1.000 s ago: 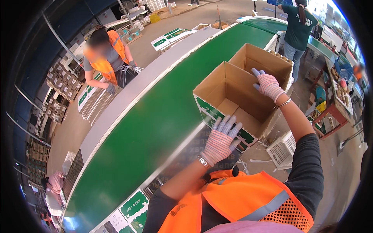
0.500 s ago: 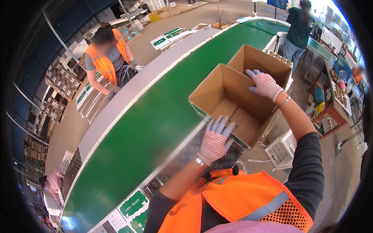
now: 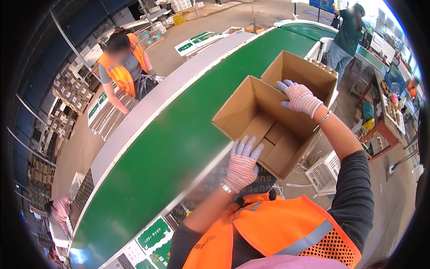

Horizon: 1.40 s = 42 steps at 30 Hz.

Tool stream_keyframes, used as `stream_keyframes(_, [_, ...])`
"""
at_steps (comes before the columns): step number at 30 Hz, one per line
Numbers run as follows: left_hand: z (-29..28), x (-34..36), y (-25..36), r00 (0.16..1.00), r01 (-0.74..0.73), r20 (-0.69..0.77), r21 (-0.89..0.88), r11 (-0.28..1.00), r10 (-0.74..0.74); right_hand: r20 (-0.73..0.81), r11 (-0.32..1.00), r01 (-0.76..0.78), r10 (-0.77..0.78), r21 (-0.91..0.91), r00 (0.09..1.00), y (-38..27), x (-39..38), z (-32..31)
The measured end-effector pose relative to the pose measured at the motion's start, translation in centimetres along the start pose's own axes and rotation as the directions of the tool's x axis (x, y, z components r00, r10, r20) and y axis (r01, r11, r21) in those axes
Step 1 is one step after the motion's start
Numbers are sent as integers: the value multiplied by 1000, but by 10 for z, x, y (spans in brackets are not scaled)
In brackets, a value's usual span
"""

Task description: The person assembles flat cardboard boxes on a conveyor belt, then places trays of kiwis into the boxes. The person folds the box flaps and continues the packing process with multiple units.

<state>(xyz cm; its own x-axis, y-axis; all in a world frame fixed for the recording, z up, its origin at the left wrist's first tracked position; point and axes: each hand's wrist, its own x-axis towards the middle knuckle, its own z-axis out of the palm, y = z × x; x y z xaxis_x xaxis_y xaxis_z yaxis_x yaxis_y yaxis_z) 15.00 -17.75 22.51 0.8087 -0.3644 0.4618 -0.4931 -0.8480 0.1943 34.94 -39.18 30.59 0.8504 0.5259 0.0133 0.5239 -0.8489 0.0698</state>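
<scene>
An open, empty cardboard box (image 3: 264, 114) tilts at the near edge of the green conveyor belt (image 3: 174, 134). My right hand (image 3: 301, 98), in a striped glove, grips its far right wall, thumb on the inner side and fingers over the rim. My left hand (image 3: 242, 167), gloved alike, lies against the near left edge of this box with its fingers stretched and spread. Directly behind stands a second open cardboard box (image 3: 295, 67), part of its inside hidden by the first.
Across the belt, a person in an orange vest (image 3: 123, 67) handles thin pale strips beside flat cardboard. Flat printed cartons (image 3: 154, 237) lie at lower left. A white plastic crate (image 3: 323, 172) sits on the floor at right, near a produce table (image 3: 387, 112). Another person (image 3: 347, 36) stands far right.
The near box has shifted slightly left, and both my hands have moved left with it. Across the belt, the person's lower hand has moved slightly.
</scene>
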Motion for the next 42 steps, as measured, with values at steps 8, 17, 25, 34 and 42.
stream_keyframes(8, [-5,-1,0,998,38,51,16,999,-39,-60,997,76,-74,30,995,-12,4,-8])
stream_keyframes(17, [-14,-7,-3,997,55,57,3,998,-55,-68,993,118,-119,-15,991,-28,6,-24])
stream_keyframes(25, [-61,-149,-59,797,603,-212,300,739,-565,-177,867,476,-497,-148,849,-116,30,-79])
stream_keyframes(34, [-133,-412,-4,-442,849,-256,191,-493,-860,-62,435,892,-894,122,445,-437,28,-9])
stream_keyframes(42, [-100,-510,93,-903,405,-145,36,-914,-406,179,338,845,-941,413,289,-562,-81,148])
